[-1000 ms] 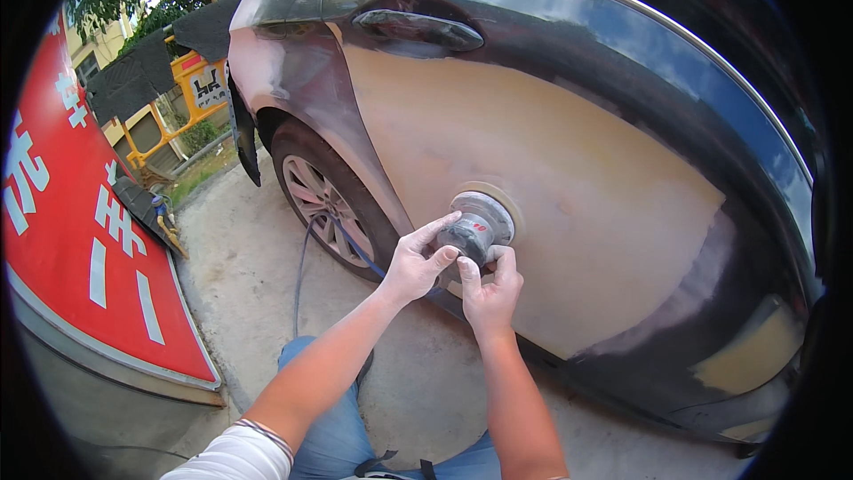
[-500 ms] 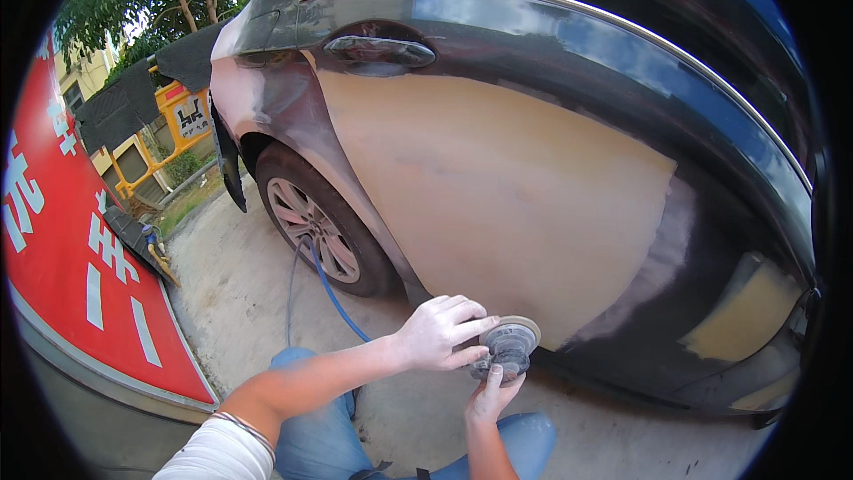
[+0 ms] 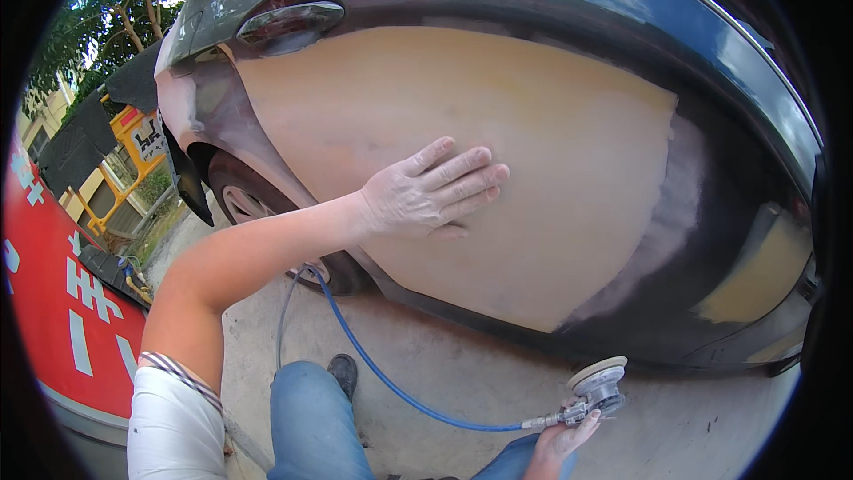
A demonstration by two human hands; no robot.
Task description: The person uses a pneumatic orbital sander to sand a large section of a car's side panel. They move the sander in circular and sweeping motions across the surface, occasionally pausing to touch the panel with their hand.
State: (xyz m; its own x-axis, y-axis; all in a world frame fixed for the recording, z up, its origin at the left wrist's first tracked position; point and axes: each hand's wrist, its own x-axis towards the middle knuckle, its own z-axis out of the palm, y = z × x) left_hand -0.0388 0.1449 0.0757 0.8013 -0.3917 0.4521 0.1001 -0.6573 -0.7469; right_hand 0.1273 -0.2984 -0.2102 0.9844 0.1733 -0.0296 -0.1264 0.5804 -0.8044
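My left hand (image 3: pixel 426 191), dusted pale, lies with fingers spread over the large beige, sanded patch (image 3: pixel 577 151) on the dark car door. Low at the right, below the door, my right hand (image 3: pixel 567 440) holds a round, dust-coated air sander (image 3: pixel 595 387), its pad turned upward and away from the door. A blue hose (image 3: pixel 391 382) runs from the sander's fitting across to the wheel. The door handle (image 3: pixel 289 20) sits above the patch.
The rear wheel (image 3: pixel 240 196) is left of the door. A large red sign (image 3: pixel 53 329) stands at the left, with a yellow barrier (image 3: pixel 133 169) and trees (image 3: pixel 107 9) behind. Concrete ground (image 3: pixel 675 427) lies under my jeans-clad legs (image 3: pixel 311 418).
The sander has left the door and moved down to the right in my right hand. My left hand has let go of it and moved up onto the beige patch.
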